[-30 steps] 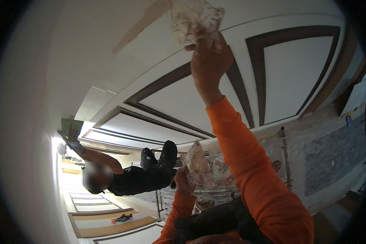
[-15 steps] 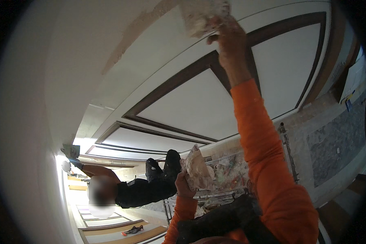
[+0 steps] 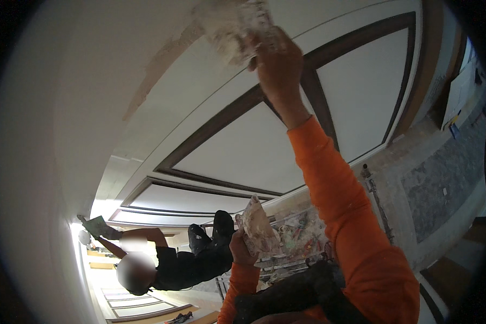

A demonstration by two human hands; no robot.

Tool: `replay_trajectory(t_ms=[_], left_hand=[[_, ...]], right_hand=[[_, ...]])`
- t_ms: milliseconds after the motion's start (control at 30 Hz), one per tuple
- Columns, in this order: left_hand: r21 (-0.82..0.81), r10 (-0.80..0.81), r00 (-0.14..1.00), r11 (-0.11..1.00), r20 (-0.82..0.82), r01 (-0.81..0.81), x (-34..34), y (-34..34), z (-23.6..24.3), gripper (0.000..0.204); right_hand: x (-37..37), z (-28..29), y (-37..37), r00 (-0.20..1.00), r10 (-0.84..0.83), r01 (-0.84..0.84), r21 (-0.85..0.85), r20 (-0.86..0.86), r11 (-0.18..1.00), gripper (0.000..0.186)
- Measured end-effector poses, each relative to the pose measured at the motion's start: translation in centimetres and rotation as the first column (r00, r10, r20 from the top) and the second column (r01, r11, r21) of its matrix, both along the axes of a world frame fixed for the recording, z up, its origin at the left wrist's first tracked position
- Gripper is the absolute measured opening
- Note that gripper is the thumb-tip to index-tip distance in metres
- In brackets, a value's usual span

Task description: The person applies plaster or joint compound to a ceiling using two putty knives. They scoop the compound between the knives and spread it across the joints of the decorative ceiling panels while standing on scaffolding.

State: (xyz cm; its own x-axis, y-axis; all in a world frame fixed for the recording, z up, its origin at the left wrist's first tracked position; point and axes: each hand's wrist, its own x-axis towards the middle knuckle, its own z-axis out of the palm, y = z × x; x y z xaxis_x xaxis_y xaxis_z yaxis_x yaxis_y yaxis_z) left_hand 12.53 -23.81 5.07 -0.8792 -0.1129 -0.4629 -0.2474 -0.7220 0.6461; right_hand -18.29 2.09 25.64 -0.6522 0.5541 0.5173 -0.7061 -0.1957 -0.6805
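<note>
My right hand (image 3: 281, 67), arm stretched far up, is closed on a plaster-smeared plastering trowel (image 3: 229, 32). Motion blurs the blade, which lies over the upper end of a brownish patch (image 3: 156, 75) on the pale plastered surface (image 3: 92, 70). Lower down, near my body, my left hand (image 3: 242, 248) grips a flat plate (image 3: 258, 227) coated with pale plaster. The plate is tilted, with one corner pointing up. Its underside and most of my left fingers are hidden.
White panels (image 3: 232, 146) with dark brown trim run beside the plastered surface. At left a person (image 3: 194, 267) in black reaches up with a greenish plate (image 3: 98, 227). Cluttered scaffold planks (image 3: 302, 229) lie below my hands, and a metal pole (image 3: 378, 202) stands right of them.
My right hand has swept the trowel left, onto the end of the brownish patch. My left hand stays on the plate. The other person's raised arms have shifted, and the whole view has turned slightly.
</note>
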Motion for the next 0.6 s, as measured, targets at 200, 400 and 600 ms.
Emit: replay_trajectory(t_ms=[200, 400, 600], left_hand=[[-0.009, -0.013, 1.000, 1.000, -0.011, 0.013, -0.3, 0.2, 0.4, 0.047], [-0.004, -0.015, 1.000, 1.000, -0.012, 0.015, -0.4, 2.7, 1.5, 0.048], [-0.112, 0.038, 0.991, 0.992, -0.125, -0.052, -1.6, 3.6, 0.6, 0.050]], right_hand=[[-1.2, -1.5, 5.2, 0.979, 0.159, -0.200, -0.430, -0.129, 0.880, 0.024], [-2.7, -2.6, 8.0, 0.949, 0.217, -0.303, -0.469, -0.230, 0.830, 0.036], [2.4, -6.5, 9.4, 0.995, 0.099, -0.087, -0.518, -0.005, 0.851, 0.040]])
